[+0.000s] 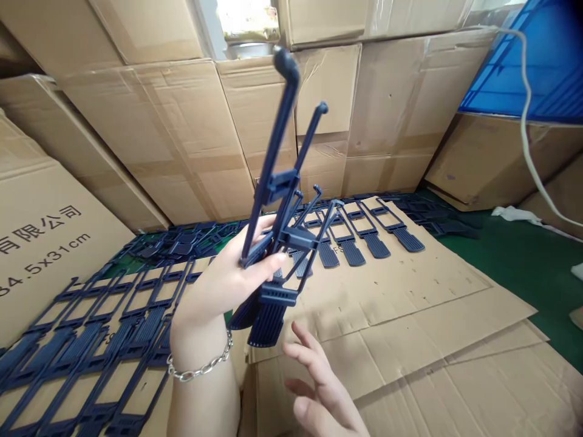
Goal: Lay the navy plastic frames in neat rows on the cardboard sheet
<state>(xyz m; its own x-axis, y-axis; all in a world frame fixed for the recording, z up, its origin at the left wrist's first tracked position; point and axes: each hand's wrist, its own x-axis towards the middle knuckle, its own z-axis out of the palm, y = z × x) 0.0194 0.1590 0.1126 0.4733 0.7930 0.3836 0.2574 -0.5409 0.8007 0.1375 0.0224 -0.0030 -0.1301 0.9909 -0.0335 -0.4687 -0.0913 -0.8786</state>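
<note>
My left hand (228, 276) is raised in the middle of the view, fingers closed round a bundle of dark blue plastic frame parts (282, 200). The long stems of the parts point up and their ribbed ends hang down below the hand. A chain bracelet (200, 367) sits on that wrist. My right hand (319, 388) hovers just below the bundle with its fingers spread, touching nothing. More of the same blue parts lie in rows on flat cardboard (410, 303), one row (364, 233) behind the hands and several more (91, 346) at the left.
Stacked cardboard boxes (182, 133) wall in the back and left. A blue crate (532, 60) sits on a box at the upper right, with a white cable (526, 121) hanging past it. Green floor (523, 267) shows at the right.
</note>
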